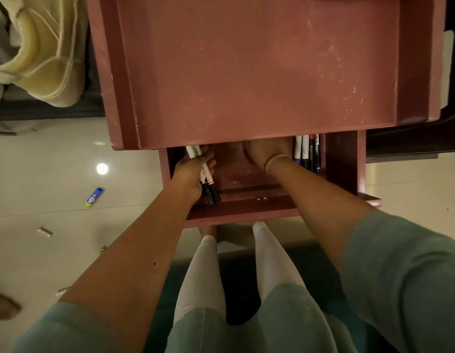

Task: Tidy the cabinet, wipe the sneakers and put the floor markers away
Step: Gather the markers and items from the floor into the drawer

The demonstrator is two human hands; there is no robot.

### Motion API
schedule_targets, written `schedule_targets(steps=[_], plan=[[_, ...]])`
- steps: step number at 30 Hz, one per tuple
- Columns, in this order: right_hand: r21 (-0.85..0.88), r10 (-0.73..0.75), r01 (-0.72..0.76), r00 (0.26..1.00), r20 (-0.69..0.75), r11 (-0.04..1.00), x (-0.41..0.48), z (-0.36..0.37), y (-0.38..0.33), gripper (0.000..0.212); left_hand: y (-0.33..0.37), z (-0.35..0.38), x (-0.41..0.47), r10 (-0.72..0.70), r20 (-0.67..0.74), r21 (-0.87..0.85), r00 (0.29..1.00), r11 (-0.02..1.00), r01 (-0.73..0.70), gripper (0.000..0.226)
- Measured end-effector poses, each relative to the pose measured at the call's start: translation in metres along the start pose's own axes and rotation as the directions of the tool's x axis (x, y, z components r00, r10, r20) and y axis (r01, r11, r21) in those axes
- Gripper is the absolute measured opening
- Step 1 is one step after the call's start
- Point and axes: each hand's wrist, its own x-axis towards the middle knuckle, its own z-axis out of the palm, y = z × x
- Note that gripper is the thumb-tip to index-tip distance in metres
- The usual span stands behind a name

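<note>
A reddish-brown cabinet [246, 72] stands in front of me with its drawer [236, 212] pulled out below the top. My left hand [190, 171] is inside the drawer at its left side and grips a small bunch of markers [207, 179] with white bodies and dark caps. My right hand [267, 151] reaches deeper into the drawer, its fingers hidden under the cabinet top. Several more markers [308, 152] lie side by side along the drawer's right wall. A cream sneaker [40, 54] sits at the upper left.
On the shiny tiled floor to the left lie a blue and yellow glue stick [94, 197] and two small silvery bits [45, 232]. My legs in white trousers [236, 263] stand right below the drawer. A dark piece of furniture [412, 146] is at the right.
</note>
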Motion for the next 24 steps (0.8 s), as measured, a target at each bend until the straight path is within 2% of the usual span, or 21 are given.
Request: schedule_targets(steps=[1,4,9,12,14,17,18,21,24], plan=[[-0.047,-0.028,0.027,0.999,-0.021,0.999,-0.008,-0.005,-0.005,0.03,0.001,-0.004,0.0,0.008,0.001,0.014,1.0,1.0,-0.008,0.02],[-0.033,-0.125,0.124,0.992,-0.002,0.992,-0.03,-0.01,0.0,0.041,-0.002,-0.013,-0.001,0.008,0.001,0.015,1.0,1.0,-0.008,0.023],[-0.017,-0.05,0.052,0.992,0.115,0.998,-0.029,-0.027,0.006,0.029,-0.01,-0.012,-0.006,0.016,0.013,-0.037,1.0,0.999,-0.015,0.017],[0.008,-0.072,0.072,0.993,0.094,0.997,-0.029,-0.028,0.005,0.029,-0.01,-0.01,-0.009,0.02,0.017,-0.042,1.0,0.999,-0.019,0.014],[-0.017,-0.185,0.187,0.979,0.081,0.982,-0.033,-0.026,-0.002,0.028,-0.008,-0.009,-0.01,0.025,0.015,-0.032,1.0,0.999,-0.024,0.017],[-0.122,-0.435,0.435,0.9,0.03,0.892,-0.037,-0.023,-0.003,0.028,-0.004,-0.009,-0.01,0.034,0.009,-0.012,0.999,0.999,-0.034,0.021],[-0.149,-0.445,0.451,0.893,0.073,0.88,-0.038,-0.024,0.002,0.029,-0.004,-0.01,-0.011,0.034,0.007,-0.008,0.999,0.999,-0.034,0.022],[-0.152,-0.233,0.27,0.947,0.223,0.951,-0.038,-0.027,0.024,0.033,-0.003,-0.01,-0.011,0.036,0.004,-0.004,0.999,0.999,-0.036,0.024],[0.02,-0.023,0.021,0.992,0.122,1.0,-0.04,-0.029,0.03,0.03,-0.006,-0.008,-0.011,0.023,0.013,-0.007,1.0,1.0,-0.023,0.02]])
